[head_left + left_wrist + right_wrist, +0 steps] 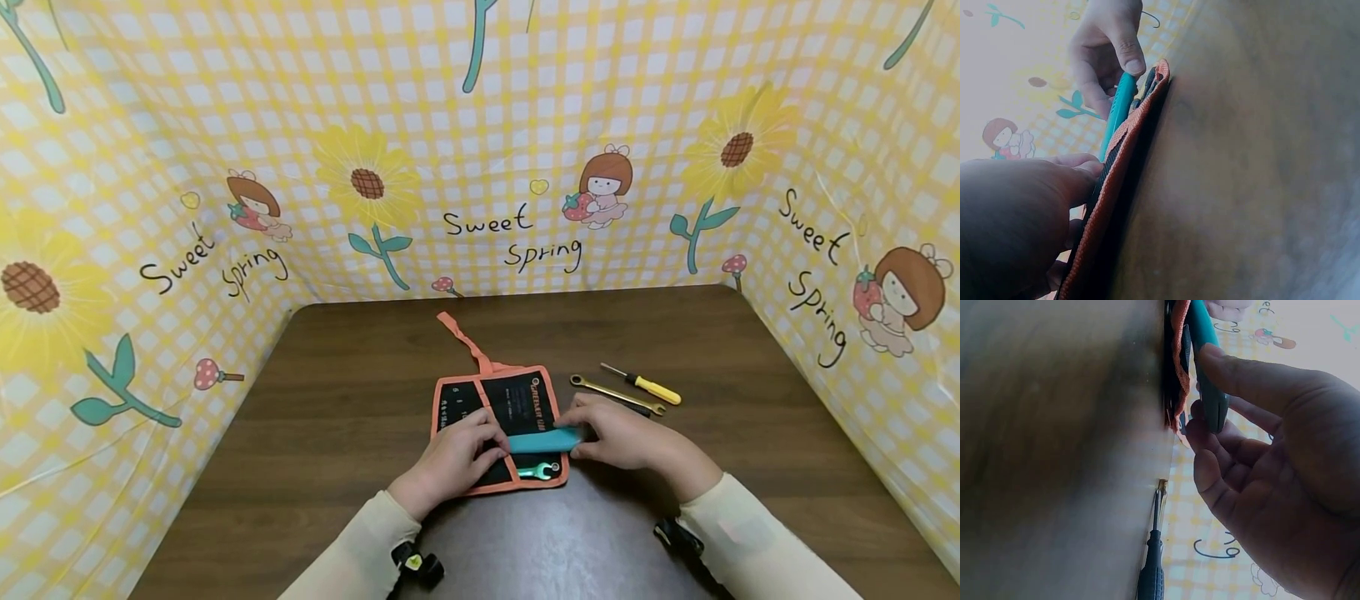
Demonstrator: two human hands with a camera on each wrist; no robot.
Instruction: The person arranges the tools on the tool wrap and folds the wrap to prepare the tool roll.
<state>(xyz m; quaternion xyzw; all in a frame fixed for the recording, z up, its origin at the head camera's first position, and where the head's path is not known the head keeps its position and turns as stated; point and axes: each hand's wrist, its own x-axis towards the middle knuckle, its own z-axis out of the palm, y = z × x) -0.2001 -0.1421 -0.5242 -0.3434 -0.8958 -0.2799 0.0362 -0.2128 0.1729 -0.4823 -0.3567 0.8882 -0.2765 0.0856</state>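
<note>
The right hand [611, 432] holds one end of the teal tool [543, 442] between thumb and fingers, the grip only partly closed. The left hand [461, 454] pinches the tool pouch [517, 404] near its middle, thumb and forefinger nearly together, just beside the opposite end of the tool. The teal tool lies crosswise over the right half of the pouch; how far it enters the pocket cannot be told. Below it, a green wrench [536, 472] shows its open jaw. An orange strap [465, 342] extends from the pouch's far edge. Beyond the right hand lie a gold-coloured wrench [615, 394], a yellow-handled screwdriver [656, 389] and a dark-handled screwdriver [1152, 562]. All rest on the wooden table [337, 417], bordered by checked cloth [300, 100]
</note>
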